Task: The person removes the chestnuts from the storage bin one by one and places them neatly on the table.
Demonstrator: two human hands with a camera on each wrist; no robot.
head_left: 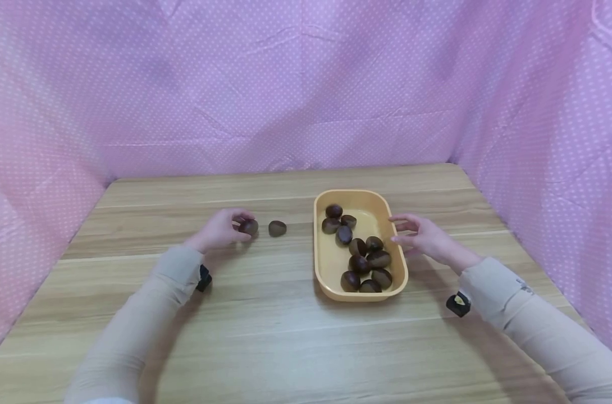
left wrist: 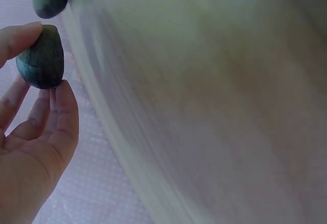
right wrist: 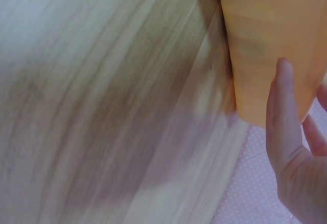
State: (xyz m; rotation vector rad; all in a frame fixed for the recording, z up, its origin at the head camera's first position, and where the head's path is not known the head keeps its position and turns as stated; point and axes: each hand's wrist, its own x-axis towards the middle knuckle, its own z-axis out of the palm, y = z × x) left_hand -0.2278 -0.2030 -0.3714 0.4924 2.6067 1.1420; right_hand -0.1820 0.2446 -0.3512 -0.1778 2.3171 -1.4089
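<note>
My left hand (head_left: 220, 229) pinches a dark brown chestnut (head_left: 249, 226) between thumb and fingertips. The left wrist view shows the same chestnut (left wrist: 41, 60) with the thumb on one side and fingertips on the other. A second chestnut (head_left: 277, 228) lies on the table just right of it. Further right stands a yellow plastic tray (head_left: 328, 269) with several chestnuts (head_left: 359, 264) inside, in a small group at the back and a larger one in front. Along the tray's right wall is my right hand (head_left: 427, 240), its fingers fairly straight and its fingertips at the wall.
A wood-grain table (head_left: 265, 336) carries everything. Pink dotted cloth (head_left: 286, 84) hangs behind it and along both sides. A black strap device (head_left: 203, 278) sits at the left wrist and another (head_left: 459, 304) at the right.
</note>
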